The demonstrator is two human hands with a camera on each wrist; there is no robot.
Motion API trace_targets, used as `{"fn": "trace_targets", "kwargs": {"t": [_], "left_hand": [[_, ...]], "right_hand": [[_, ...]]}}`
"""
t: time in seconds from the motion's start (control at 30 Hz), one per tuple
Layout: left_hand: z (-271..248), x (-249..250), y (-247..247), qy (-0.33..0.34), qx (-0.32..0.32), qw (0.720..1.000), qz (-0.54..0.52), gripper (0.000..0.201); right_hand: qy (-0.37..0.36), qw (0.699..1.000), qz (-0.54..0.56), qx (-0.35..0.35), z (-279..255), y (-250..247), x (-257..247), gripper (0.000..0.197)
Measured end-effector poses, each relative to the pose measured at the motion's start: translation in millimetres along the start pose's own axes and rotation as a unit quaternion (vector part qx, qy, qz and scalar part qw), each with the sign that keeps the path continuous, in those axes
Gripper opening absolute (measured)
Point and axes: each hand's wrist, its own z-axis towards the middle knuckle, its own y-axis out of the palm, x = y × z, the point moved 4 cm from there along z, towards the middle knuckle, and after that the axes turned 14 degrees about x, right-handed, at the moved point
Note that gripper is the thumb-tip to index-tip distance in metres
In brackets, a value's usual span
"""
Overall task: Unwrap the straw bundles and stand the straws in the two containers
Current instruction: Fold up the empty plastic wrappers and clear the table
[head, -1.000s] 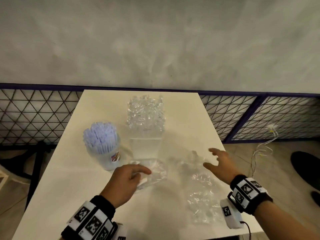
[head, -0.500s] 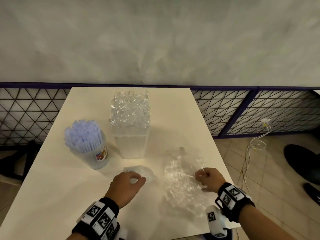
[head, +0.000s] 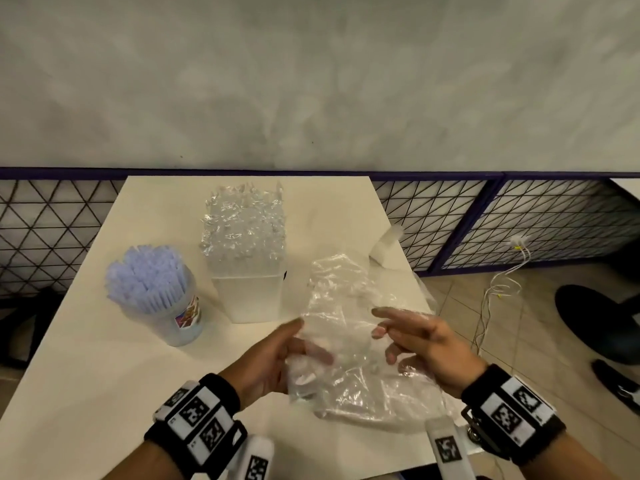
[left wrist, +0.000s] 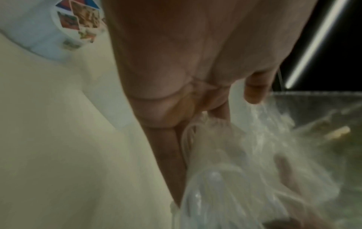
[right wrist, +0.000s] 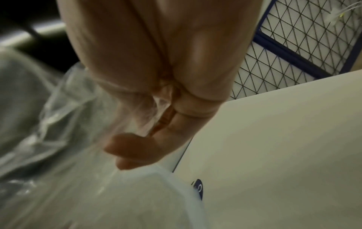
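Observation:
A clear crumpled plastic wrap (head: 346,306) hangs between my two hands above the white table (head: 104,375). My left hand (head: 311,341) grips a bunched part of it, seen close in the left wrist view as wrap (left wrist: 245,155). My right hand (head: 381,327) pinches the wrap's right side, with film draped over its fingers (right wrist: 137,148). A round tub (head: 180,323) packed with pale purple straws (head: 145,271) stands at the left. Behind the wrap a square white container (head: 252,299) holds clear-wrapped straws (head: 242,230).
A small white object (head: 386,244) lies near the table's right edge. A black wire mesh fence (head: 519,220) with a purple frame runs behind the table. A white cable (head: 502,282) and a dark shape (head: 602,323) are on the tiled floor at right.
Both hands have lifted off the table and come together. The small crumpled piece in my left hand and the large wrap in my right are now raised and joined between them.

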Motion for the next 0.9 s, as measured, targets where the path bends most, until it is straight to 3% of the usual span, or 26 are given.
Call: {"fn": "trace_targets", "kwargs": {"t": [0.1, 0.17, 0.2, 0.23, 0.27, 0.33, 0.37, 0.47, 0.53, 0.6, 0.67, 0.7, 0.77, 0.83, 0.9], "left_hand": [[-10, 10, 4, -0.051, -0.034, 0.998, -0.018, 0.097], [-16, 12, 8, -0.069, -0.061, 0.996, 0.016, 0.108], [-18, 13, 11, -0.070, -0.085, 0.993, 0.036, 0.114], [-19, 13, 11, -0.067, -0.103, 0.991, 0.053, 0.118], [-19, 12, 11, -0.062, -0.116, 0.989, 0.065, 0.120], [-17, 10, 8, -0.065, -0.103, 0.990, 0.063, 0.114], [-19, 11, 8, -0.068, -0.096, 0.991, 0.063, 0.105], [-19, 15, 5, -0.033, -0.081, 0.995, 0.050, 0.060], [-18, 16, 2, 0.014, -0.070, 0.995, 0.064, 0.059], [-19, 20, -2, 0.046, -0.040, 0.996, 0.070, 0.069], [-23, 29, -5, 0.101, -0.002, 0.989, 0.110, 0.038], [-26, 34, -7, 0.127, 0.016, 0.982, 0.142, 0.029], [-28, 40, -14, 0.191, 0.066, 0.952, 0.229, 0.036], [-28, 44, -18, 0.258, 0.095, 0.908, 0.317, 0.045], [-32, 49, -18, 0.300, 0.115, 0.878, 0.354, 0.025]], "right_hand": [[-0.040, 0.999, 0.025, -0.021, 2, 5, -7, 0.015], [-0.062, 0.996, 0.030, -0.062, 1, 10, -8, 0.032], [-0.079, 0.994, 0.024, -0.066, 3, 12, -10, 0.028], [-0.102, 0.993, 0.010, -0.063, 5, 13, -12, 0.011], [-0.135, 0.989, -0.015, -0.058, 6, 13, -15, 0.017], [-0.181, 0.978, -0.087, -0.062, 10, 14, -18, 0.053], [-0.208, 0.968, -0.121, -0.065, 10, 17, -21, 0.061], [-0.278, 0.936, -0.205, -0.076, 10, 23, -30, 0.065], [-0.294, 0.925, -0.234, -0.058, 9, 26, -36, 0.063], [-0.264, 0.942, -0.205, -0.033, 9, 27, -42, 0.053], [-0.177, 0.980, -0.091, -0.019, 12, 20, -44, 0.043], [-0.106, 0.994, -0.014, -0.025, 13, 16, -42, 0.052], [0.028, 0.995, 0.075, -0.056, 10, 17, -31, 0.078], [0.078, 0.994, 0.052, -0.053, 7, 25, -21, 0.091], [0.075, 0.997, -0.018, -0.005, 8, 32, -14, 0.086]]}}
